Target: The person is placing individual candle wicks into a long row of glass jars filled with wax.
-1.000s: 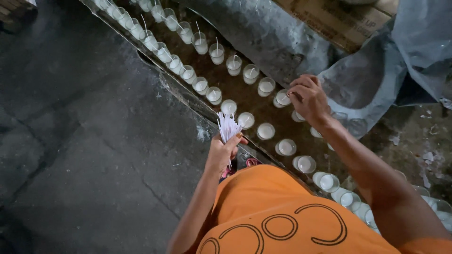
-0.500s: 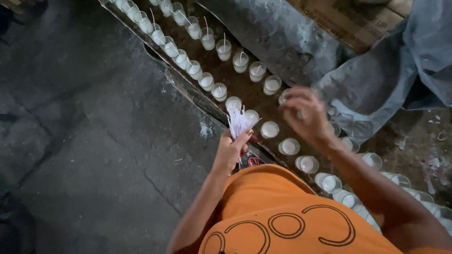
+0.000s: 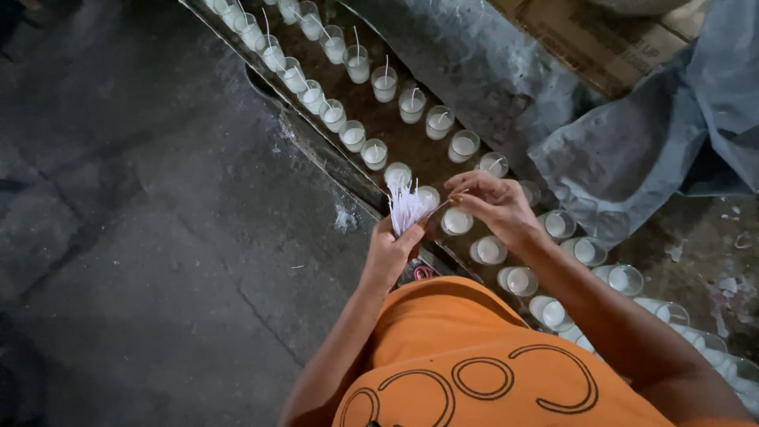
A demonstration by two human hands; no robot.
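My left hand (image 3: 389,251) clamps the bundle of white wicks (image 3: 407,207) while my right hand (image 3: 492,203) pinches one, best drawn straight so the rest stay gathered.

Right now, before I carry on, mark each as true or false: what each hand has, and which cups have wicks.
1. The left hand grips a bunch of white wicks. True.
2. The right hand rests flat on the floor. False: it is raised over the cups, fingers pinched at the bunch.
3. The far cups have wicks standing in them. True.
4. The near cups all show wicks. False: none visible in them.
5. The glass cups hold dark liquid. False: the filling is white.
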